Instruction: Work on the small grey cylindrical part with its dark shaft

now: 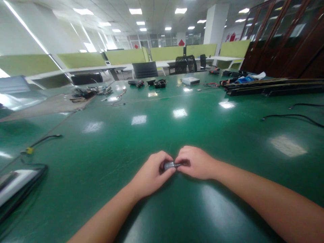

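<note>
Both hands meet low in the middle of the head view, just over the green tabletop (157,135). Between them is a small silvery cylindrical piece (169,165) with a thin dark part running from its right end; its exact kind is too small to make out. My left hand (154,170) is closed around the cylinder, thumb below and fingers above. My right hand (196,162) pinches the thin dark end between thumb and fingertips. The fingers hide part of the piece.
At the left edge lie a white device (19,182) and a black cable (43,168). Black cables (293,115) reach in from the right. Farther back are a grey box (190,81), dark long strips (273,87) and loose electronic parts (88,92).
</note>
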Action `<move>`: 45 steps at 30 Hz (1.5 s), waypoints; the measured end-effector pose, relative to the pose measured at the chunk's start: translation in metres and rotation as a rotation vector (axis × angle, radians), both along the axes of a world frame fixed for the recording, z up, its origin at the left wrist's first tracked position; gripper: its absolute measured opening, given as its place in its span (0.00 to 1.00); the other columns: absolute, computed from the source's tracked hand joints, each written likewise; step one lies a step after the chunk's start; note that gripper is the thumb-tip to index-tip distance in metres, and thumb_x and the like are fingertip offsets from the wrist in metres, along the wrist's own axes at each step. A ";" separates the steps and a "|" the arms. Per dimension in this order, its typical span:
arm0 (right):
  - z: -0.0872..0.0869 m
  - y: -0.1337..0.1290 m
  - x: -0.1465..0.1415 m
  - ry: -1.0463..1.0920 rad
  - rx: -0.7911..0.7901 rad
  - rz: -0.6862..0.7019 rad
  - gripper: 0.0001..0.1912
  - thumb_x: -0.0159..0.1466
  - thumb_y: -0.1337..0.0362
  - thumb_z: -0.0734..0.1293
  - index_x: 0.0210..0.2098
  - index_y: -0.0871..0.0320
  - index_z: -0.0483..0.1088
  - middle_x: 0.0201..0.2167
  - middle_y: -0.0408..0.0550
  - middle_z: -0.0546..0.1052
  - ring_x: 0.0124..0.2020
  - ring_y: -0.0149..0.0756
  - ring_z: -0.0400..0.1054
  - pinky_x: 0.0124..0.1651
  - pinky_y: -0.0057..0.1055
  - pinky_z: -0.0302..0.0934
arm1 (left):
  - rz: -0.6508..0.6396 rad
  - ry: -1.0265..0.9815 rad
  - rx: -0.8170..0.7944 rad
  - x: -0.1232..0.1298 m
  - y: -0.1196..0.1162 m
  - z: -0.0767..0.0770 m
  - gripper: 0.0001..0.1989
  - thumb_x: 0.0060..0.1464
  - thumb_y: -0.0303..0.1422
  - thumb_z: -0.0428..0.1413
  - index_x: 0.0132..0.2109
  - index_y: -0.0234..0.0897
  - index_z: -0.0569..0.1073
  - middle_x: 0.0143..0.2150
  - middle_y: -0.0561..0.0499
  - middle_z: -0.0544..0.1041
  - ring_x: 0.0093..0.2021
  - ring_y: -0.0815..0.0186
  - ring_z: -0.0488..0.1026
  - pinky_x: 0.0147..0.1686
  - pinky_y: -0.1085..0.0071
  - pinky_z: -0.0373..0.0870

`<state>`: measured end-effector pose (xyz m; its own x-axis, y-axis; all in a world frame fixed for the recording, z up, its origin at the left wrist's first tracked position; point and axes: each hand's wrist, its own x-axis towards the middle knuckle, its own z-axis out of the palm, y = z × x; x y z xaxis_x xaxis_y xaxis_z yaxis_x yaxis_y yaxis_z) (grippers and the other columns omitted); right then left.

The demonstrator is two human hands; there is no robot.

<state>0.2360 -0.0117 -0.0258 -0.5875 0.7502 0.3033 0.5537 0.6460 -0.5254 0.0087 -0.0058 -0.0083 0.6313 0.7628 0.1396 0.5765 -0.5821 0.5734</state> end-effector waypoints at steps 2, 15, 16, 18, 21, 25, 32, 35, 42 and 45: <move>0.000 0.000 -0.001 -0.005 0.007 0.010 0.07 0.62 0.65 0.70 0.41 0.58 0.78 0.36 0.47 0.79 0.40 0.37 0.69 0.44 0.32 0.60 | 0.003 0.008 0.009 0.000 0.001 -0.001 0.09 0.60 0.39 0.57 0.43 0.38 0.73 0.37 0.50 0.74 0.36 0.63 0.70 0.36 0.67 0.66; -0.001 0.003 -0.003 -0.035 0.033 0.032 0.08 0.64 0.65 0.69 0.41 0.58 0.79 0.35 0.48 0.78 0.38 0.36 0.69 0.41 0.31 0.59 | -0.012 -0.004 -0.016 -0.002 0.005 0.002 0.08 0.59 0.37 0.59 0.41 0.37 0.72 0.37 0.50 0.74 0.36 0.63 0.70 0.36 0.68 0.66; -0.001 0.003 -0.002 -0.036 0.034 0.034 0.08 0.64 0.65 0.69 0.41 0.58 0.79 0.34 0.48 0.78 0.37 0.36 0.68 0.41 0.31 0.59 | -0.009 0.000 -0.022 -0.002 0.005 0.003 0.08 0.59 0.37 0.59 0.41 0.37 0.73 0.37 0.50 0.74 0.36 0.63 0.70 0.36 0.68 0.67; -0.001 0.003 -0.002 -0.036 0.034 0.036 0.08 0.64 0.65 0.69 0.41 0.58 0.79 0.35 0.48 0.78 0.38 0.36 0.69 0.41 0.31 0.59 | -0.003 0.007 -0.027 -0.003 0.005 0.003 0.08 0.59 0.38 0.58 0.41 0.37 0.73 0.36 0.50 0.74 0.35 0.63 0.70 0.36 0.68 0.67; 0.000 0.003 0.000 -0.033 0.028 0.037 0.08 0.64 0.66 0.69 0.41 0.58 0.79 0.35 0.48 0.78 0.38 0.36 0.69 0.41 0.31 0.60 | -0.001 0.012 -0.025 -0.003 0.004 0.002 0.08 0.59 0.38 0.58 0.41 0.38 0.72 0.36 0.50 0.74 0.35 0.63 0.70 0.36 0.68 0.66; 0.002 0.002 0.002 -0.037 0.012 0.034 0.08 0.63 0.66 0.69 0.41 0.59 0.78 0.35 0.48 0.78 0.38 0.36 0.69 0.41 0.31 0.60 | 0.002 0.020 -0.027 -0.004 0.004 0.001 0.09 0.60 0.38 0.58 0.42 0.38 0.72 0.37 0.50 0.73 0.36 0.63 0.70 0.36 0.68 0.66; 0.006 0.001 0.006 -0.047 0.003 0.016 0.07 0.62 0.66 0.69 0.40 0.59 0.78 0.35 0.48 0.78 0.38 0.36 0.69 0.42 0.32 0.60 | 0.007 0.037 -0.022 -0.002 0.003 0.001 0.09 0.60 0.39 0.58 0.41 0.37 0.71 0.36 0.50 0.73 0.35 0.63 0.69 0.36 0.67 0.65; 0.009 0.000 0.010 -0.059 -0.002 0.012 0.06 0.62 0.66 0.70 0.38 0.59 0.79 0.34 0.48 0.77 0.38 0.36 0.69 0.42 0.32 0.60 | 0.001 0.039 -0.010 -0.004 0.003 0.001 0.09 0.60 0.39 0.58 0.41 0.38 0.71 0.36 0.50 0.73 0.35 0.63 0.69 0.36 0.68 0.65; 0.012 0.010 0.036 -0.056 -0.153 -0.015 0.05 0.57 0.66 0.72 0.34 0.58 0.80 0.30 0.44 0.77 0.31 0.32 0.69 0.36 0.27 0.61 | -0.005 0.034 -0.045 -0.012 0.000 0.002 0.09 0.60 0.39 0.58 0.42 0.38 0.71 0.37 0.51 0.73 0.35 0.63 0.69 0.36 0.68 0.65; 0.012 0.014 0.045 -0.029 -0.218 -0.067 0.06 0.57 0.66 0.72 0.34 0.60 0.80 0.30 0.45 0.77 0.30 0.31 0.70 0.34 0.27 0.63 | 0.002 0.039 -0.051 -0.015 -0.001 0.003 0.10 0.60 0.40 0.58 0.42 0.38 0.72 0.37 0.50 0.73 0.36 0.63 0.69 0.36 0.68 0.64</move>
<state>0.2808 0.0021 -0.0137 -0.5403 0.8337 0.1138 0.6083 0.4805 -0.6318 -0.0064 -0.0066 -0.0053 0.6338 0.7698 0.0757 0.6005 -0.5514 0.5791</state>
